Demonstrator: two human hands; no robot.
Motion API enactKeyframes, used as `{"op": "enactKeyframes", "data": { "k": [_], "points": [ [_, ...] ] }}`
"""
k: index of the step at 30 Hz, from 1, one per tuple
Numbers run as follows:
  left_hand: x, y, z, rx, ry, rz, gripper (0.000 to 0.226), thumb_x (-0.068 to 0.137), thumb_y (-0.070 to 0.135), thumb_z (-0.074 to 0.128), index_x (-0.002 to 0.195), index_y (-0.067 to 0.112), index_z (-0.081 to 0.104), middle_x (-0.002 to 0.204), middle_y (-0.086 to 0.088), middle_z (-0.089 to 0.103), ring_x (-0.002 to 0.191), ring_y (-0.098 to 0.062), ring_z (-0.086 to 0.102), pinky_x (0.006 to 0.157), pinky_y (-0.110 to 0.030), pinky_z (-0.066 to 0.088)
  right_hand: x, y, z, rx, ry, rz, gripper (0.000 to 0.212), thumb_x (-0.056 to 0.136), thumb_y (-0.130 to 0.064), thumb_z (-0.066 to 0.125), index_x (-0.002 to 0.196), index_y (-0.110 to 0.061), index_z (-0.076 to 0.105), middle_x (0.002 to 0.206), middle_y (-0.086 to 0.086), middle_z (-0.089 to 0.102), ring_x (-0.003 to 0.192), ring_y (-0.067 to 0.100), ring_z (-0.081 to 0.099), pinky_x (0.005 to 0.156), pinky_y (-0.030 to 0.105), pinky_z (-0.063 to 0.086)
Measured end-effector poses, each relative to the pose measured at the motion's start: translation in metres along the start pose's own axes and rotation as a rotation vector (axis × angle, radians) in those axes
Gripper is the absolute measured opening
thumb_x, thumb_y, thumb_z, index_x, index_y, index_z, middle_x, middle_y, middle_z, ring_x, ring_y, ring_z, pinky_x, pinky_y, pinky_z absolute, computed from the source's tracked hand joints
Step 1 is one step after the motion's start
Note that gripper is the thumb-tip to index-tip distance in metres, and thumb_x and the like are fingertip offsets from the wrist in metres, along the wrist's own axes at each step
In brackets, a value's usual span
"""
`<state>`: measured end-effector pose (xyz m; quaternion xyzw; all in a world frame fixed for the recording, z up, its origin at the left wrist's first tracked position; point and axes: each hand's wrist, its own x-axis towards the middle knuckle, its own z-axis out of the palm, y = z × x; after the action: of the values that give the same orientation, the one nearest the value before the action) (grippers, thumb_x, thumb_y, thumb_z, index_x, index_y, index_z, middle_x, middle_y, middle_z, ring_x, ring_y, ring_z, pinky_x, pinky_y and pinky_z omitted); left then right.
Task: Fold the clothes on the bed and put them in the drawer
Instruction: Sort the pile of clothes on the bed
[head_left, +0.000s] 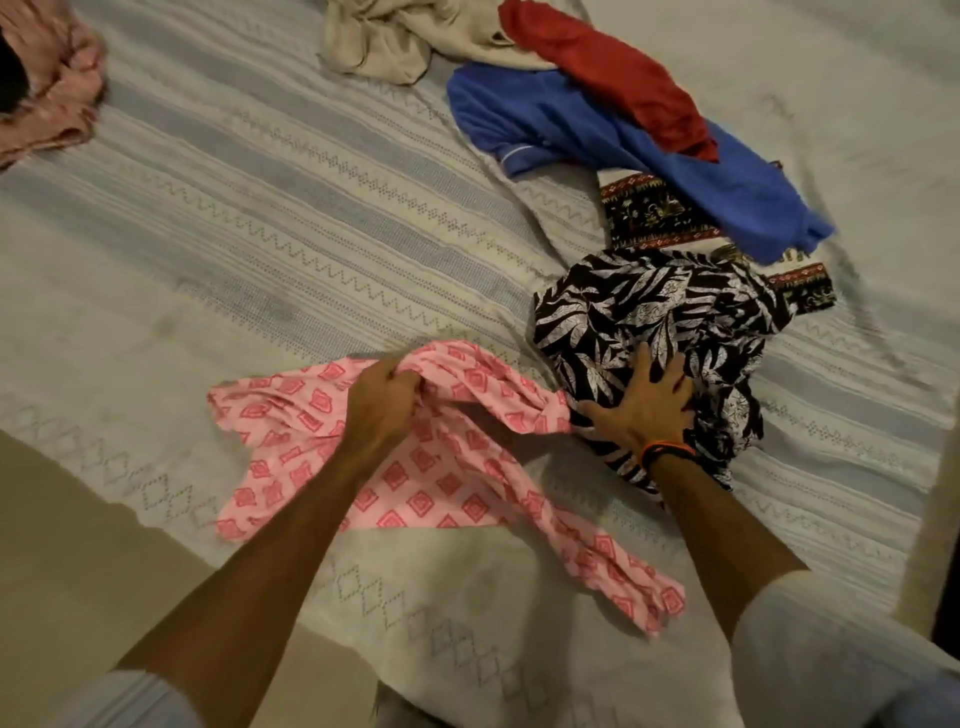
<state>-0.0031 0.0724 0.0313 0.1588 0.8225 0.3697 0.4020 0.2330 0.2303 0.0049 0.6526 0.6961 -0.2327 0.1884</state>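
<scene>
Pink cloth (431, 483) lies crumpled near bed (208, 249) edge; L hand (382, 402) grips a bunch of it, fingers curled. R hand (644, 402), fingers spread wide, presses flat on black leaf-print garment (649, 312) just beside.

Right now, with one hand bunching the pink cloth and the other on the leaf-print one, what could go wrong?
1. The pink cloth runs under the black leaf-print garment, which the right hand presses flat. If the left hand, gripping the pink cloth, pulls, it may snag or drag that pile.
2. The pink cloth's tail lies close to the bed edge; it might slide off.
</scene>
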Motion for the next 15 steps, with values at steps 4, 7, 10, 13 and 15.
{"op": "enactKeyframes", "data": {
  "k": [4,7,10,13,15],
  "points": [
    [-0.007,0.019,0.017,-0.65,-0.097,-0.194,0.032,0.09,-0.006,0.037,0.079,0.007,0.064,0.059,0.001,0.065,0.062,-0.019,0.057,0.065,-0.033,0.048,0.025,0.002,0.011,0.188,-0.068,-0.015,0.075,0.083,-0.043,0.074,0.146,-0.018,0.042,0.152,0.028,0.027,0.134,0.048,0.037,0.11,0.053,0.038],
    [-0.024,0.029,0.029,-0.525,-0.238,-0.15,0.01,0.093,0.004,0.048,0.09,0.011,0.056,0.055,0.011,0.061,0.045,-0.004,0.053,0.058,-0.026,0.045,0.02,-0.007,0.007,0.547,0.072,-0.072,0.014,0.087,-0.02,0.068,0.097,-0.01,0.068,0.098,0.014,0.068,0.097,0.03,0.062,0.084,0.032,0.05],
    [-0.036,0.039,0.042,-0.456,-0.306,-0.136,0.015,0.094,0.024,0.06,0.086,0.012,0.055,0.066,0.0,0.063,0.044,-0.005,0.053,0.052,-0.026,0.043,-0.008,-0.04,-0.005,0.816,-0.022,-0.238,0.023,0.083,-0.034,0.065,0.091,-0.013,0.066,0.089,0.0,0.067,0.09,0.019,0.06,0.079,0.026,0.048],
    [-0.043,0.063,0.042,-0.672,-0.358,-0.302,0.039,0.098,0.043,0.052,0.098,0.01,0.072,0.093,-0.013,0.073,0.075,-0.022,0.07,0.071,-0.038,0.057,-0.049,-0.078,-0.016,0.808,-0.205,-0.59,0.031,0.081,-0.035,0.062,0.099,-0.01,0.066,0.096,0.009,0.07,0.091,0.027,0.065,0.085,0.046,0.053],
    [-0.039,0.069,0.029,-0.742,-0.301,-0.332,0.034,0.097,0.038,0.055,0.1,0.009,0.073,0.095,-0.014,0.075,0.082,-0.027,0.071,0.072,-0.037,0.059,-0.074,-0.097,-0.026,0.714,-0.287,-0.76,0.028,0.083,-0.024,0.064,0.106,-0.009,0.065,0.101,0.007,0.07,0.093,0.024,0.065,0.087,0.044,0.052]
  ]
}}
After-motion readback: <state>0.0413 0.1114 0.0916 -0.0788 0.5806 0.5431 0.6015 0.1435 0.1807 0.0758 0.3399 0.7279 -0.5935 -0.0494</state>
